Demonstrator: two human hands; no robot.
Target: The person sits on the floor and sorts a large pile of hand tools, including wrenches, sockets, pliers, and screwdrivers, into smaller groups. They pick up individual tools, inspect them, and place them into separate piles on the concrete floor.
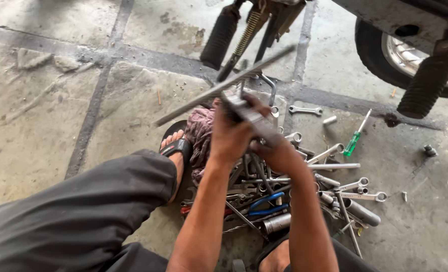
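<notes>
The left hand (230, 135) and right hand (277, 153) both grip a T-handle wrench (234, 83). A tool pile (304, 191) lies below on the floor (58, 111).
</notes>
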